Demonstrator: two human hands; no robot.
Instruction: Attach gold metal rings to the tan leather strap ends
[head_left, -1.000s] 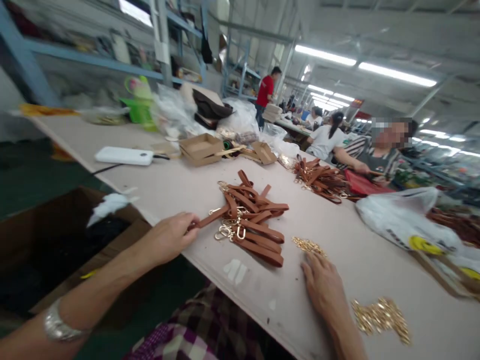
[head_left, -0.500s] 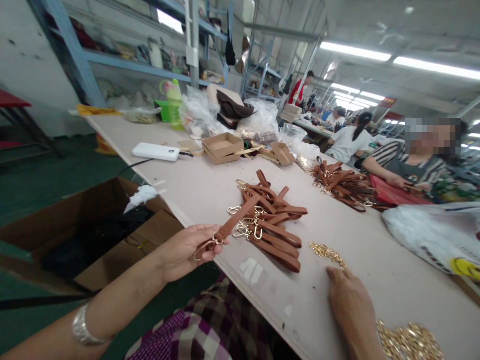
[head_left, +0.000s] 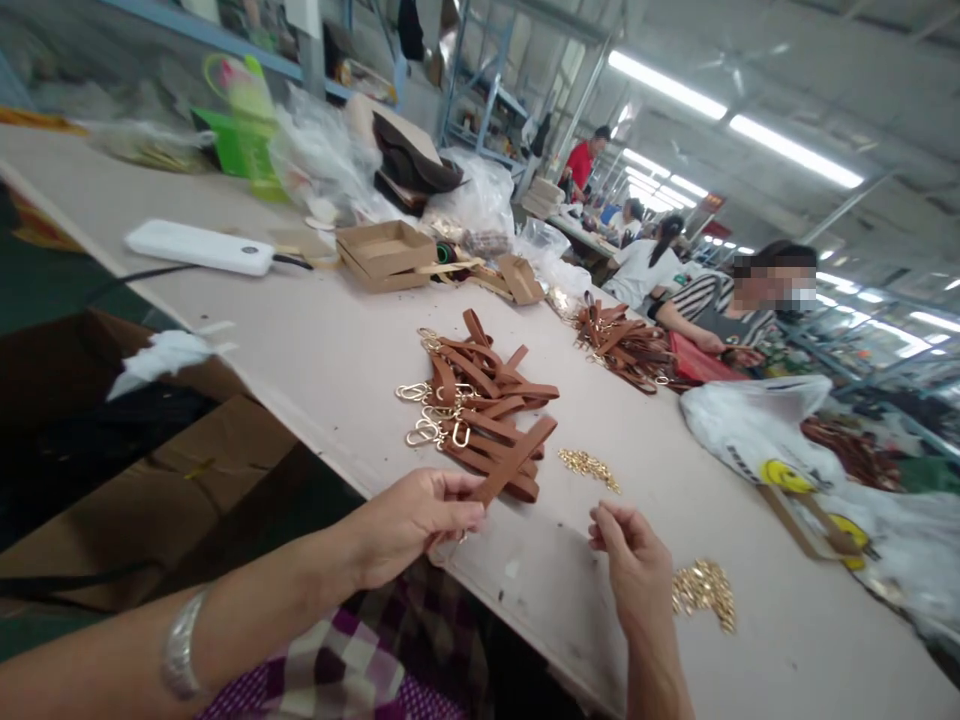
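My left hand is closed round a brown strap at the table's near edge; the strap's free end points up and right over a pile of brown straps with gold clasps. My right hand is raised a little to the right, fingertips pinched together; anything between them is too small to make out. Beyond it lies a small heap of gold pieces. A larger gold heap sits just right of my right wrist.
Farther back are a cardboard tray, a white power bank with a black cable and a second strap pile. White plastic bags lie at the right. A person in stripes sits across the table. Open cardboard boxes stand below left.
My right hand has lifted off the small gold heap and moved toward my left hand, its fingers now pinched. The left hand still holds its strap, now turned differently. The camera view has shifted right.
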